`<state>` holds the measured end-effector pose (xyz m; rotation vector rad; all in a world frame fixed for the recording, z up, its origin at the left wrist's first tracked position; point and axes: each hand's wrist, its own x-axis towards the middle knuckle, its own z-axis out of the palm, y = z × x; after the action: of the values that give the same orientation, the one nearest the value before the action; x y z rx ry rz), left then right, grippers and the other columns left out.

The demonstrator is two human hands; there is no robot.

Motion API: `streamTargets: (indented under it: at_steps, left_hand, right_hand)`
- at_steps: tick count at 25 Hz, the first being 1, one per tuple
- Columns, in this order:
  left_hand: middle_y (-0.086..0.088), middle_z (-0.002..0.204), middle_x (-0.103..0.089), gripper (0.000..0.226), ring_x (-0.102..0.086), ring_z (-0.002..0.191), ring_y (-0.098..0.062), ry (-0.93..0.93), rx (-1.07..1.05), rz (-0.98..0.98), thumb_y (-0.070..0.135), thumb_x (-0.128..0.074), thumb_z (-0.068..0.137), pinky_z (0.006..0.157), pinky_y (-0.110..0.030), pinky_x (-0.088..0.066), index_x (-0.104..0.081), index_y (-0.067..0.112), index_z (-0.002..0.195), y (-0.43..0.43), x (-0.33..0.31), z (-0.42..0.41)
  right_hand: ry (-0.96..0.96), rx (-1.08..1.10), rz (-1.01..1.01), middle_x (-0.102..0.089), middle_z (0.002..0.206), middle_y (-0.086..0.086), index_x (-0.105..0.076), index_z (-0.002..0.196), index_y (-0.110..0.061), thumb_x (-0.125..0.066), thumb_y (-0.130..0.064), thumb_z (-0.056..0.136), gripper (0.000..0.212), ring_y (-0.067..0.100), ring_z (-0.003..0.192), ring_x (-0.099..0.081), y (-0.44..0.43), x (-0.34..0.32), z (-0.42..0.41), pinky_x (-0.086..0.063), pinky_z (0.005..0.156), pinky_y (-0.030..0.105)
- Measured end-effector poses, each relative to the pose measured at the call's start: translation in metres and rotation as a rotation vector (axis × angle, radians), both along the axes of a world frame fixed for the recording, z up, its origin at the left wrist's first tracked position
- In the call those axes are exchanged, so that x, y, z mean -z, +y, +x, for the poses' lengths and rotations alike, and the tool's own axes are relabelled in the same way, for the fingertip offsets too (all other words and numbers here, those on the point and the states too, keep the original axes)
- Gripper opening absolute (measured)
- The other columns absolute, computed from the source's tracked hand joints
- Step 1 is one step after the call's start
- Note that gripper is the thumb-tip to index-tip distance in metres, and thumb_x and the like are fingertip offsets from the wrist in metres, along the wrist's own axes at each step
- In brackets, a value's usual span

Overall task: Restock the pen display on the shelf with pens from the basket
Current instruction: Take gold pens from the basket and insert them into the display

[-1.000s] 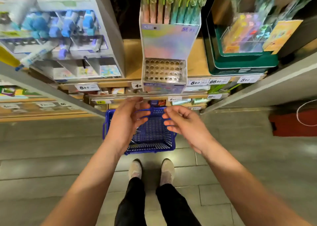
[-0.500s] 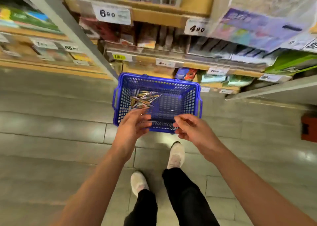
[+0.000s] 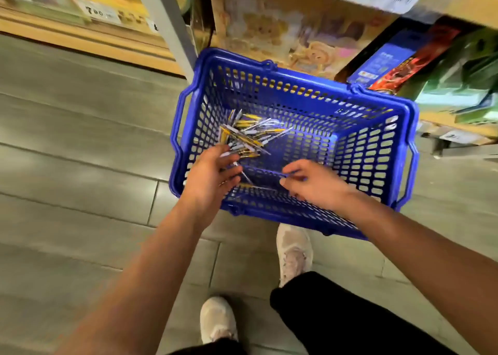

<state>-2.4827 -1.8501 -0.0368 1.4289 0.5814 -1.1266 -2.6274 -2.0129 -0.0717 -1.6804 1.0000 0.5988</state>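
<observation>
Lowered from above the rim into basket (image 3: pixel 296 77): left hand (image 3: pixel 213 175) fingers loosely spread on pens (image 3: pixel 248 136), right hand (image 3: pixel 316 183) grip unclear. Pickup starting.

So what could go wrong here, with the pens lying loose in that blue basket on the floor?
The pens lie crisscrossed in a heap, so the left grip reaching into it may snag extras and drop some. The basket is all open slots, so thin pens could poke through or catch. One shoe stands close to its near rim and could knock it.
</observation>
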Motion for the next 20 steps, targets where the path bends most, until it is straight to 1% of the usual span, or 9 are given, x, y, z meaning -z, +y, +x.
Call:
streamTargets:
  at_steps: [2,3,4,6,10,14,16,18,20]
  left_hand:
    - [-0.008,0.111,-0.069,0.022,-0.066,0.1,-0.025,0.017,-0.022,0.043,0.032,-0.046,0.103,0.098,-0.037,-0.05,-0.061,0.017,0.105,-0.003,0.028,0.01]
    - [-0.008,0.108,-0.069,0.023,-0.066,0.1,-0.026,0.018,-0.038,0.059,0.032,-0.044,0.103,0.102,-0.038,-0.049,-0.06,0.016,0.104,-0.005,0.036,0.017]
    - [-0.008,0.104,-0.069,0.025,-0.066,0.099,-0.026,0.016,-0.044,0.064,0.033,-0.041,0.104,0.102,-0.038,-0.048,-0.059,0.016,0.103,-0.008,0.044,0.026]
    - [-0.007,0.096,-0.069,0.029,-0.066,0.092,-0.025,0.008,-0.038,0.057,0.036,-0.038,0.105,0.092,-0.034,-0.049,-0.059,0.017,0.097,-0.017,0.055,0.042]
    - [-0.005,0.083,-0.067,0.036,-0.062,0.083,-0.023,-0.015,0.0,0.031,0.039,-0.037,0.105,0.083,-0.035,-0.044,-0.055,0.02,0.082,-0.036,0.087,0.048]
    - [-0.008,0.084,-0.063,0.031,-0.058,0.082,-0.024,-0.08,0.094,0.04,0.035,-0.037,0.105,0.075,-0.035,-0.043,-0.051,0.018,0.084,-0.043,0.103,0.045]
    - [-0.012,0.093,-0.063,0.025,-0.058,0.086,-0.026,-0.157,0.109,0.064,0.027,-0.039,0.104,0.081,-0.036,-0.044,-0.052,0.015,0.087,-0.043,0.104,0.049]
    - [-0.015,0.099,-0.062,0.02,-0.059,0.09,-0.027,-0.199,0.114,0.112,0.015,-0.042,0.103,0.083,-0.036,-0.045,-0.057,0.012,0.089,-0.043,0.107,0.053]
    - [-0.014,0.097,-0.061,0.018,-0.06,0.084,-0.022,-0.224,0.166,0.152,0.005,-0.046,0.1,0.081,-0.027,-0.045,-0.064,0.002,0.101,-0.041,0.114,0.054]
  right_hand:
    - [0.094,-0.326,-0.114,-0.07,0.106,-0.008,-0.062,0.121,-0.029,-0.073,-0.039,0.089,0.035,0.014,0.095,-0.067,-0.018,0.051,0.019,-0.047,0.084,0.024]
    - [0.125,-0.47,-0.15,-0.07,0.113,-0.005,-0.061,0.126,-0.026,-0.073,-0.04,0.09,0.04,0.016,0.103,-0.066,-0.025,0.073,0.032,-0.047,0.087,0.024]
    - [0.138,-0.584,-0.199,-0.069,0.119,-0.002,-0.06,0.128,-0.023,-0.071,-0.039,0.091,0.042,0.019,0.11,-0.064,-0.03,0.095,0.046,-0.048,0.091,0.027]
    - [0.079,-0.719,-0.336,-0.067,0.123,0.003,-0.061,0.125,-0.021,-0.068,-0.039,0.093,0.037,0.025,0.115,-0.062,-0.034,0.137,0.074,-0.05,0.094,0.032]
    - [-0.079,-0.701,-0.518,-0.066,0.114,0.012,-0.062,0.114,-0.017,-0.065,-0.036,0.092,0.03,0.033,0.104,-0.066,-0.017,0.205,0.11,-0.057,0.085,0.039]
    - [-0.027,-0.756,-0.654,-0.066,0.115,0.01,-0.064,0.117,-0.015,-0.059,-0.017,0.093,0.025,0.033,0.105,-0.067,-0.004,0.229,0.123,-0.053,0.078,0.037]
    - [-0.045,-0.767,-0.635,-0.068,0.11,0.012,-0.066,0.111,-0.012,-0.058,-0.014,0.092,0.02,0.033,0.101,-0.068,-0.012,0.221,0.123,-0.053,0.076,0.034]
    - [-0.065,-0.778,-0.556,-0.072,0.103,0.012,-0.07,0.104,-0.01,-0.059,-0.021,0.095,0.018,0.03,0.097,-0.069,-0.026,0.199,0.117,-0.054,0.078,0.031]
    - [-0.12,-0.653,-0.336,-0.076,0.093,0.009,-0.07,0.098,-0.01,-0.061,-0.025,0.098,0.018,0.025,0.09,-0.073,-0.036,0.178,0.102,-0.055,0.079,0.028]
